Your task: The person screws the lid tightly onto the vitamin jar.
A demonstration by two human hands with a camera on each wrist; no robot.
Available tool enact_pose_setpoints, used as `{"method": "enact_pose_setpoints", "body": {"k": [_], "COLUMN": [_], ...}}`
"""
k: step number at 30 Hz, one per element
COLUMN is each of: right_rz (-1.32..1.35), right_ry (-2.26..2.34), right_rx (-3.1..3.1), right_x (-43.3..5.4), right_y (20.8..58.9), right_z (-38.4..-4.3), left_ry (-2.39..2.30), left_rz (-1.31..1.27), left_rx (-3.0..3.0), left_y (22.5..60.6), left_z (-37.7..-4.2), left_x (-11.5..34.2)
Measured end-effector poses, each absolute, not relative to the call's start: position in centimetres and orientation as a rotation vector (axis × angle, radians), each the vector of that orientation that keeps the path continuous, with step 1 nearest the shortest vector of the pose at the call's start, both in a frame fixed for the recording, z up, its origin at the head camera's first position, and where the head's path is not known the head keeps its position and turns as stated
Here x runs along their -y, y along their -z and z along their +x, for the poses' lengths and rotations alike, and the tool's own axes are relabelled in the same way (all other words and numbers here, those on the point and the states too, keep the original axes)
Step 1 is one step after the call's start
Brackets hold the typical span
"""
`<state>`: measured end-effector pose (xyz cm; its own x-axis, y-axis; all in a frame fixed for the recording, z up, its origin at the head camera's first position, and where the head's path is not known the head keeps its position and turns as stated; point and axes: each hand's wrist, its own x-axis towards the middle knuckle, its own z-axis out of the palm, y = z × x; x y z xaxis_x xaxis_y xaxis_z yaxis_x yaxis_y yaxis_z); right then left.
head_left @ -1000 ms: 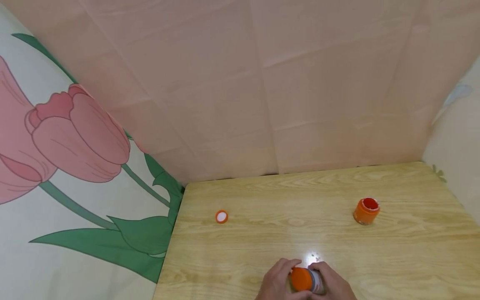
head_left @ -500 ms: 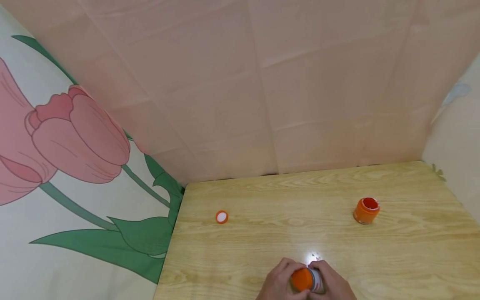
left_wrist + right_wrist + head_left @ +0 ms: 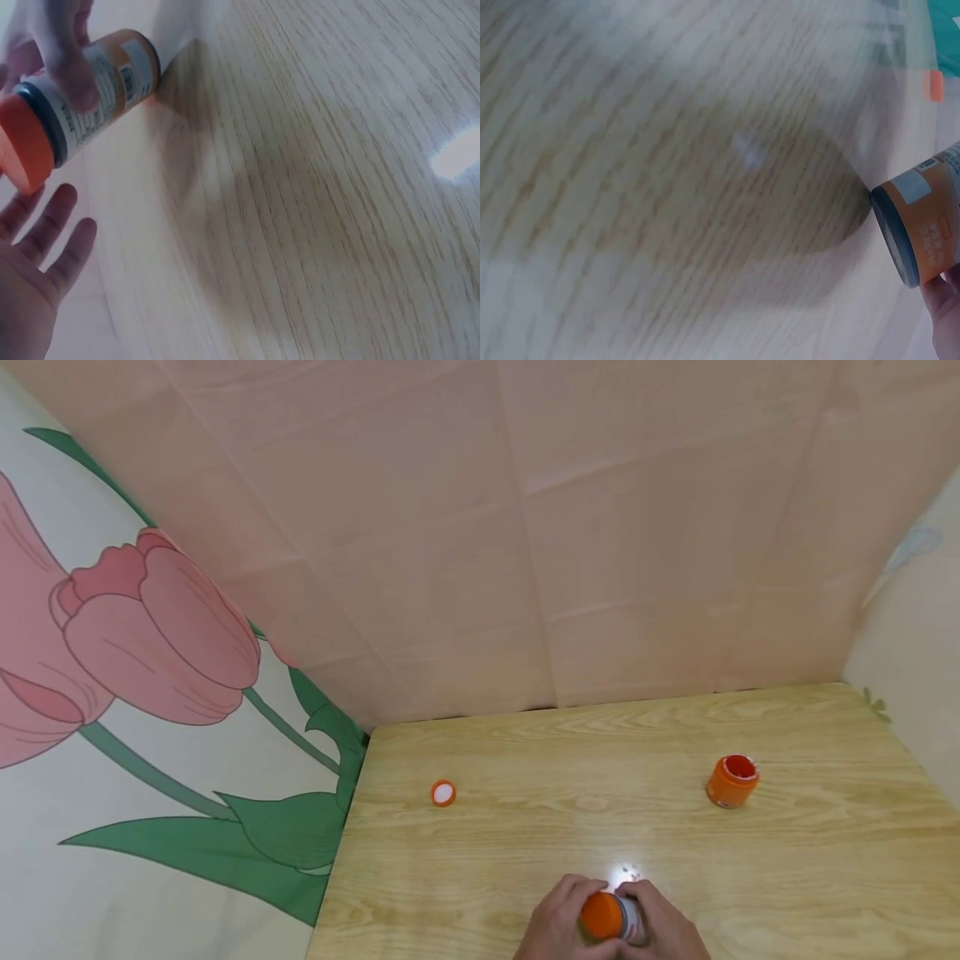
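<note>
A cylindrical bottle (image 3: 633,922) with an orange screw cap (image 3: 602,916) lies tilted between my hands at the table's near side, its cap toward the left. With thumb and index finger my left hand (image 3: 551,925) holds the cap. My right hand (image 3: 670,928) grips the bottle's body. In the left wrist view the white and orange label (image 3: 124,75) shows, and several left fingers (image 3: 52,225) extend below the cap. The dark base (image 3: 895,238) appears in the right wrist view, near the tabletop; whether it touches, I cannot tell.
An orange jar (image 3: 732,783) stands lidless on the wooden table (image 3: 540,793) at the right. A small orange lid (image 3: 443,793) lies with its white inside up at the left. A pinkish cloth (image 3: 450,543) hangs behind, and a tulip-printed cloth (image 3: 187,760) borders the left side.
The left fingers have shifted a little around the cap, the index finger moving slightly. The bottle, right hand, jar and loose lid keep nearly the same places.
</note>
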<state>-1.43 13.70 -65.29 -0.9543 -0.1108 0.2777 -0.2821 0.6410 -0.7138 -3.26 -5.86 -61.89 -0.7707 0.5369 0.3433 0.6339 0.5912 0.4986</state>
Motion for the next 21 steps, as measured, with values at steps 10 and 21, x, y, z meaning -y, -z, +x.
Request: {"method": "enact_pose_setpoints", "body": {"k": [10, 21], "right_rz": [0.151, 0.372], "right_ry": [-1.264, -1.372], "right_rx": [2.902, 2.651], "right_x": [-13.5, -14.4], "right_y": [63.7, 65.8], "right_z": [-1.1, -1.5], "left_ry": [1.055, 1.017], "left_rz": [-0.776, -0.946], "left_rx": [2.917, 2.797], "left_y": [61.8, 61.9], "left_z": [-3.2, -3.1], "left_x": [5.9, 5.9]}}
